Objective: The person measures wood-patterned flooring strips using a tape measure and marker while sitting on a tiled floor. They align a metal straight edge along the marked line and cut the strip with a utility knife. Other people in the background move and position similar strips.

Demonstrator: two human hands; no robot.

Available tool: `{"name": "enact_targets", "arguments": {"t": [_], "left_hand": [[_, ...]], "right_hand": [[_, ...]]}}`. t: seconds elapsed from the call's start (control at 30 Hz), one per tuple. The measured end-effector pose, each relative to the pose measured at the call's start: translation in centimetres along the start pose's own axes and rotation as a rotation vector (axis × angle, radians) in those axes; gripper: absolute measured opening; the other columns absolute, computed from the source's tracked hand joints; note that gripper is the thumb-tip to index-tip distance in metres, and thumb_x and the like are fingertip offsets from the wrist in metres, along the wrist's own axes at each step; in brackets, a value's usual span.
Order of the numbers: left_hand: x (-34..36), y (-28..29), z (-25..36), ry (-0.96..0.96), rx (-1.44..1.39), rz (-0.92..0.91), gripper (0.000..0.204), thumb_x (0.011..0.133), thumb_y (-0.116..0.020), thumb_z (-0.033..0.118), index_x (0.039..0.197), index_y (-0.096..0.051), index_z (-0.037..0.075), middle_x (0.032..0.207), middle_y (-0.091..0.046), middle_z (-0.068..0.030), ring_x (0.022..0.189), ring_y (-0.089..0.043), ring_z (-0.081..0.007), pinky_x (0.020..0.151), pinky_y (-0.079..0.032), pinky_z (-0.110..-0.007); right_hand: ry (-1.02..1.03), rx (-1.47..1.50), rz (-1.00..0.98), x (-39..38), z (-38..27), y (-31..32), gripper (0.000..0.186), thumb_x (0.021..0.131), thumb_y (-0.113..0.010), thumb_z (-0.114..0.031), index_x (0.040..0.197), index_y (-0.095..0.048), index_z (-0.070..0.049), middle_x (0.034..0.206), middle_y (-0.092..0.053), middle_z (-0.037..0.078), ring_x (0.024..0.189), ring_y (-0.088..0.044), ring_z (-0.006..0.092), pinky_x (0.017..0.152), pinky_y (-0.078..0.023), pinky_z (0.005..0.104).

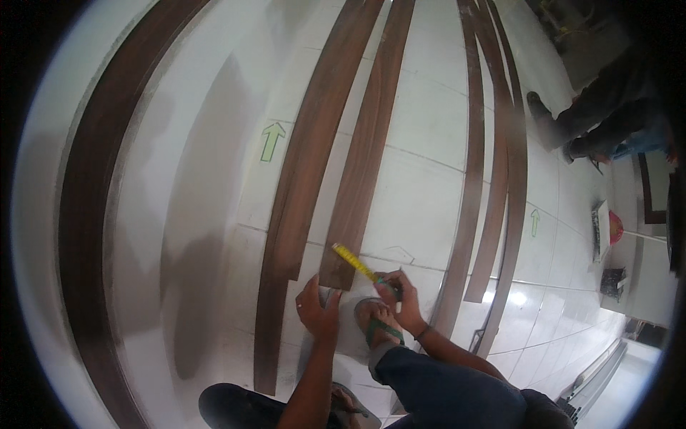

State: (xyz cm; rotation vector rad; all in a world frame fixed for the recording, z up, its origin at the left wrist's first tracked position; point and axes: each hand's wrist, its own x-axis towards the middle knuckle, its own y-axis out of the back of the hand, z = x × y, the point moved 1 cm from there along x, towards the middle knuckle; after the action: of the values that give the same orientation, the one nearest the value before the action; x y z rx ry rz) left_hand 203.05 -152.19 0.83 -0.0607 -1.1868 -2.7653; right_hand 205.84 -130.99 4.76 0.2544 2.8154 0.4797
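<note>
1. In the head view, the work in hand looks to us like measuring the near end of a brown plank (368, 150). It lies lengthwise on the tiled floor (421, 189), its near end just in front of our feet.
2. Our right hand (400, 292) is closed around a tape measure (355, 262), whose case the fingers mostly hide. The yellow blade slants over the plank, its tip near the left edge; we cannot tell if it touches the wood. A thin pale stick, perhaps a marker, pokes out below the same fingers.
3. Our left hand (314, 312) is at the plank's near end, thumb and fingers apart around the corner. Whether they pinch the wood, we cannot tell.
4. As we judge it, the next move calls for a steady plank, the blade flat and square to the edge, and a clear reading.
5. The plank looks long, flat and narrow, with dark streaks along its grain and a seemingly straight-cut end. The fisheye bends its edges.
6. To its left we see a wider brown board (307, 146); to its right, well apart, slim brown strips (474, 143) lie lengthwise.
</note>
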Motion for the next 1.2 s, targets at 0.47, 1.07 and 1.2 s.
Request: {"name": "enact_targets", "arguments": {"t": [0.47,1.07,1.2], "left_hand": [[0.1,0.8,0.0,0.003,0.076,-0.088,0.086,0.071,-0.09,0.031,0.145,-0.053,0.006,0.139,-0.06,-0.016,0.127,-0.056,-0.036,0.105,-0.043,-0.051],[2.2,0.7,2.1,-0.099,-0.092,-0.304,0.093,0.07,-0.083,0.012,0.154,-0.043,0.002,0.156,-0.038,-0.0288,0.141,-0.041,-0.0476,0.116,-0.036,-0.055],[2.3,1.1,0.6,-0.135,-0.094,-0.299,0.096,0.067,-0.085,0.012,0.152,-0.044,-0.001,0.154,-0.039,-0.0316,0.14,-0.043,-0.049,0.116,-0.038,-0.054]], "right_hand": [[0.041,-0.478,0.379,3.3,3.3,3.4,0.038,0.085,-0.083,-0.017,0.109,-0.057,-0.003,0.125,-0.068,0.018,0.105,-0.064,0.0385,0.092,-0.051,0.0447],[0.008,-0.018,0.362,18.4,0.4,-2.4,0.045,0.096,-0.077,-0.02,0.13,-0.058,0.002,0.113,-0.074,0.017,0.082,-0.072,0.0168,0.072,-0.06,0.031],[-0.161,0.119,0.196,18.9,0.6,-3.6,0.041,0.095,-0.077,-0.019,0.127,-0.062,0.003,0.103,-0.076,0.014,0.082,-0.072,0.015,0.065,-0.063,0.0303]]}}
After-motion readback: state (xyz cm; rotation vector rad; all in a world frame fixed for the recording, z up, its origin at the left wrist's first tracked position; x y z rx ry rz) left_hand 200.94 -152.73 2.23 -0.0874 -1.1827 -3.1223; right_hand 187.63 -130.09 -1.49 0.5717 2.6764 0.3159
